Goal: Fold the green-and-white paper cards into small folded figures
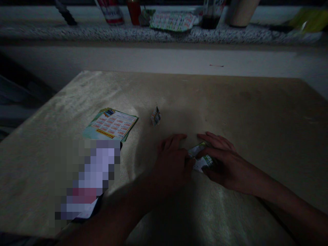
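Note:
Both hands are at a small folded piece of printed paper [202, 163], white and green, low over the table. My left hand [171, 162] has its thumb and bent fingers at the paper's left edge. My right hand [221, 160] grips its right side, thumb near the front and fingers reaching over the back. The hands cover much of the paper, so its full shape is hidden. Beyond my left hand stands a small folded paper piece [155, 117]. Left of that lies a fanned stack of printed leaflets [115, 123] with a grid of orange-and-white text blocks.
A lit phone [93, 179], its screen pixelated, lies left of my left forearm. Behind the pale table [243, 99] runs a speckled stone ledge [123, 32] holding a crumpled printed packet [173, 21], a red-and-white container [111, 13], a glass with dark liquid [212, 18] and a beige cup [242, 13].

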`<action>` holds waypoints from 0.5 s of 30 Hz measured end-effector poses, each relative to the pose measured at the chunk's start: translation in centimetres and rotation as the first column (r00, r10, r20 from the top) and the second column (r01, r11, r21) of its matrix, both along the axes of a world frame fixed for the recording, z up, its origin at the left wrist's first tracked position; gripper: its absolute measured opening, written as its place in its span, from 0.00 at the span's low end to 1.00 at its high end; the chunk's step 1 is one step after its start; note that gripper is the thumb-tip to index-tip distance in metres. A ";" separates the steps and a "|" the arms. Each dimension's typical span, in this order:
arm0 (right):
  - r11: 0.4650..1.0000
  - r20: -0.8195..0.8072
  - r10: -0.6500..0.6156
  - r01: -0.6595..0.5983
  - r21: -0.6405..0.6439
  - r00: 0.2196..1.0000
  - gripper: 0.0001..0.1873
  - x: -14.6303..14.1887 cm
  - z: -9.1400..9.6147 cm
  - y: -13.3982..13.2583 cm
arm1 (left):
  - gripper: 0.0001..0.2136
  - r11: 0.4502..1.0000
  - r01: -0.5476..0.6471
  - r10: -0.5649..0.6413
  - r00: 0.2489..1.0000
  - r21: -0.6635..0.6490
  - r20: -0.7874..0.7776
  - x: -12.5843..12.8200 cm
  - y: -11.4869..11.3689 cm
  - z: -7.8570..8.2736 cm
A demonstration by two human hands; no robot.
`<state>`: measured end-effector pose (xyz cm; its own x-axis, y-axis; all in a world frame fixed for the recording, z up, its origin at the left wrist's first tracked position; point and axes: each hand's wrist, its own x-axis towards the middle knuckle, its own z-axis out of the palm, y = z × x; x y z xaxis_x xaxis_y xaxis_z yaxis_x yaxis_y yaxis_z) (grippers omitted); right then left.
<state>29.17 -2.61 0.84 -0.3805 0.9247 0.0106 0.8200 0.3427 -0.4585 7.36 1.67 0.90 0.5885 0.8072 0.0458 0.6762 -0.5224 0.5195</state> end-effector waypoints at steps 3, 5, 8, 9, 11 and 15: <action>1.000 -0.006 -0.016 0.016 0.003 1.000 0.16 0.0 0.0 0.0 | 0.07 1.000 -0.021 0.021 1.000 0.004 -0.014 0.2 -0.2 0.1; 1.000 -0.005 -0.021 0.022 0.005 1.000 0.15 0.0 0.0 0.0 | 0.08 0.999 -0.046 0.046 0.998 0.009 -0.034 0.3 -0.2 0.1; 1.000 0.001 -0.025 0.025 0.007 1.000 0.15 -0.1 0.1 -0.1 | 0.09 0.997 -0.079 0.080 0.994 0.018 -0.070 0.4 -0.2 0.1; 1.000 0.002 -0.025 0.025 0.006 1.000 0.16 -0.1 0.1 -0.1 | 0.09 0.997 -0.081 0.082 0.993 0.018 -0.080 0.4 -0.2 0.1; 1.000 -0.002 -0.028 0.028 0.011 1.000 0.17 -0.2 0.1 -0.1 | 0.09 0.997 -0.080 0.081 0.992 0.017 -0.093 0.4 -0.2 0.2; 1.000 -0.004 -0.021 0.021 0.008 1.000 0.19 -0.1 0.1 -0.1 | 0.10 0.996 -0.090 0.089 0.990 -0.002 -0.108 0.4 -0.2 0.3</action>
<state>29.04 -2.75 0.90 -0.3607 0.9325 0.0195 0.8253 0.3288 -0.4591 7.75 1.45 1.23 0.5152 0.8568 -0.0195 0.7721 -0.4541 0.4445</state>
